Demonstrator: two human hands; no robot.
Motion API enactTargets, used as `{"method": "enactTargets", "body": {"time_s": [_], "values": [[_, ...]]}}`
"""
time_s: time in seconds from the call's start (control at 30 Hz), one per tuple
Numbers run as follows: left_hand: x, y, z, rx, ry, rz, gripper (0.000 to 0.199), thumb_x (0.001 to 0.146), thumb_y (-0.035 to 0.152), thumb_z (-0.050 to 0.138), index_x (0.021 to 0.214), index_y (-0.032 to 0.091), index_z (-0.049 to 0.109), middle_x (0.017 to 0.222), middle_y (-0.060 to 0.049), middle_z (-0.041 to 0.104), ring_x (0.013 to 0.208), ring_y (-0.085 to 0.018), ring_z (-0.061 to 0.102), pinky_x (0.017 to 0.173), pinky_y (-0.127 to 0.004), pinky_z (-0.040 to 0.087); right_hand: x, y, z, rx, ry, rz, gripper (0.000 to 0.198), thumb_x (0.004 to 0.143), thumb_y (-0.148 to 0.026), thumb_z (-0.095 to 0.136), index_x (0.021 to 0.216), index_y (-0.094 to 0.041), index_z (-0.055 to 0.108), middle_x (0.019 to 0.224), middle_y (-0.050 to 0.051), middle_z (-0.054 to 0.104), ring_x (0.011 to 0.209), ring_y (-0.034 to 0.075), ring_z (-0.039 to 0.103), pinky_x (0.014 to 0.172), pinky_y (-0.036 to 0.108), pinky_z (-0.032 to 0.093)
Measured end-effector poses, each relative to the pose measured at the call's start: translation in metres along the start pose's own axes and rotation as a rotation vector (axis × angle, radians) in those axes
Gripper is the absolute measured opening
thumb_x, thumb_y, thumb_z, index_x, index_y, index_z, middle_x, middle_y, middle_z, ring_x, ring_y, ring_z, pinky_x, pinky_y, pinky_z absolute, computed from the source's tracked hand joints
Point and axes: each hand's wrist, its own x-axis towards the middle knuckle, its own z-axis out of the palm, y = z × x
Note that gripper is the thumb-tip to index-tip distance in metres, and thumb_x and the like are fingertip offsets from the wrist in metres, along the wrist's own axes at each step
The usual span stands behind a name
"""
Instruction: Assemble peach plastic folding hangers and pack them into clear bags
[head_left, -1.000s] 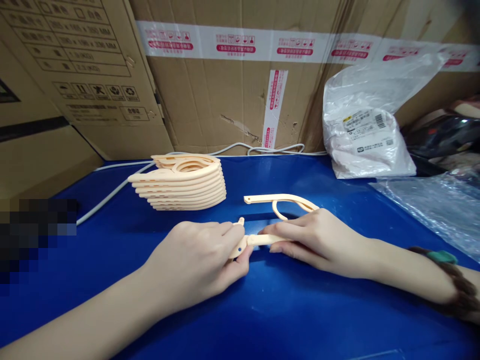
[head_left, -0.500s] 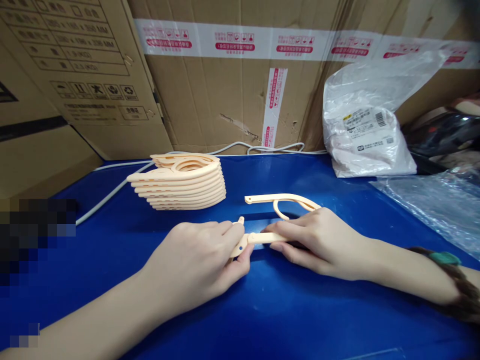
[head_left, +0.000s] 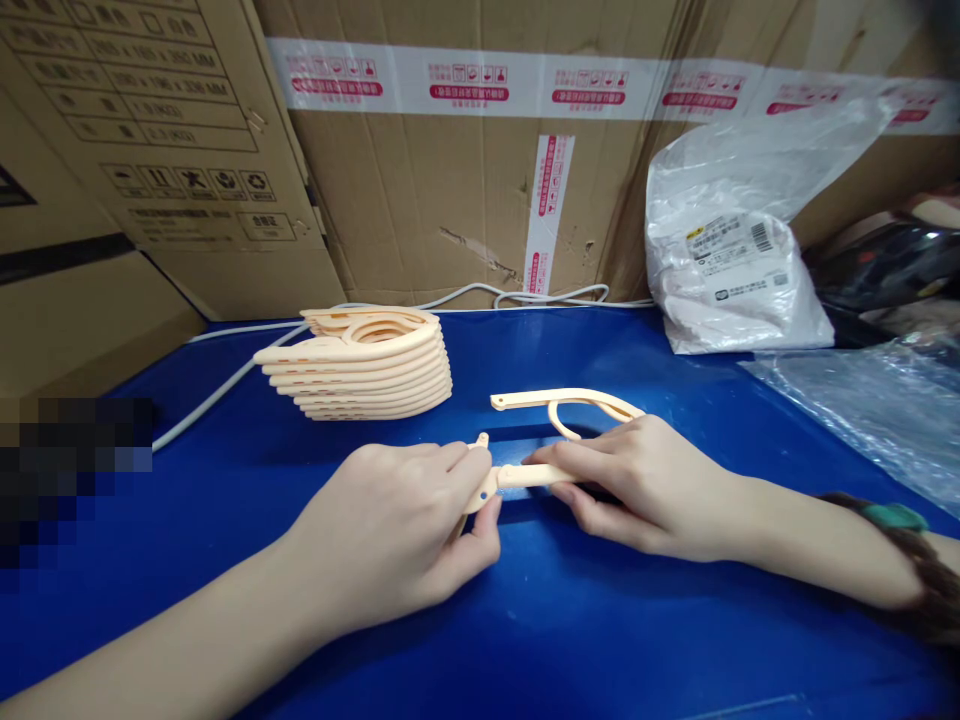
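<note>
Both hands are on a cream plastic folding hanger above the blue surface. My left hand is closed around its hub end, fingers on top and thumb below, covering much of it. To the right, my right hand pinches the hanger's straight arm, hiding the far end. Between the hands the joint shows, with a small hole beside it. Just behind my right hand lies another cream curved hanger part, its right end hidden by the hand. A stack of several cream folding hangers stands at the back left.
Cardboard boxes line the back and left of the blue surface. A white cable runs along the back left. At the back right stands a white plastic bag, with clear plastic wrap in front of it.
My right thumb has drawn slightly to the right along the hanger arm. My left thumb and the hanger's joint have shifted a little. The stack has not moved.
</note>
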Motion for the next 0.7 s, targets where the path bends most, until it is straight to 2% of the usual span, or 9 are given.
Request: {"method": "enactTargets", "body": {"time_s": [0.3, 0.5, 0.57, 0.7], "values": [[0.002, -0.001, -0.001, 0.014, -0.011, -0.022, 0.018, 0.085, 0.021, 0.041, 0.067, 0.021, 0.042, 0.059, 0.004, 0.051, 0.048, -0.013, 0.051, 0.046, -0.029, 0.026, -0.001, 0.000, -0.001, -0.026, 0.068, -0.061, 0.030, 0.094, -0.022, 0.039, 0.107, -0.012, 0.064, 0.071, 0.004, 0.067, 0.057, 0.013, 0.059, 0.058, 0.024, 0.041], [0.004, -0.002, -0.007, 0.018, -0.021, -0.037, 0.015, 0.084, 0.020, 0.043, 0.071, 0.020, 0.048, 0.058, 0.004, 0.056, 0.046, -0.013, 0.054, 0.043, -0.027, 0.026, -0.005, 0.003, -0.003, -0.057, 0.147, -0.079, 0.031, 0.097, -0.025, 0.044, 0.117, -0.011, 0.062, 0.083, 0.006, 0.072, 0.070, 0.015, 0.066, 0.067, 0.026, 0.046], [0.006, -0.001, -0.009, 0.031, -0.010, -0.042, 0.015, 0.084, 0.019, 0.043, 0.069, 0.020, 0.048, 0.056, 0.004, 0.055, 0.043, -0.013, 0.053, 0.042, -0.026, 0.026, -0.005, 0.005, -0.004, -0.079, 0.176, -0.074, 0.029, 0.098, -0.028, 0.044, 0.114, -0.013, 0.063, 0.088, 0.007, 0.072, 0.076, 0.015, 0.067, 0.071, 0.027, 0.046], [0.008, 0.000, -0.011, 0.039, 0.000, -0.059, 0.015, 0.082, 0.019, 0.044, 0.068, 0.020, 0.047, 0.054, 0.005, 0.054, 0.041, -0.012, 0.052, 0.041, -0.025, 0.026, -0.005, 0.009, -0.006, -0.167, 0.313, -0.115, 0.024, 0.097, -0.030, 0.049, 0.106, -0.015, 0.065, 0.084, 0.005, 0.070, 0.076, 0.016, 0.061, 0.071, 0.029, 0.046]]}}
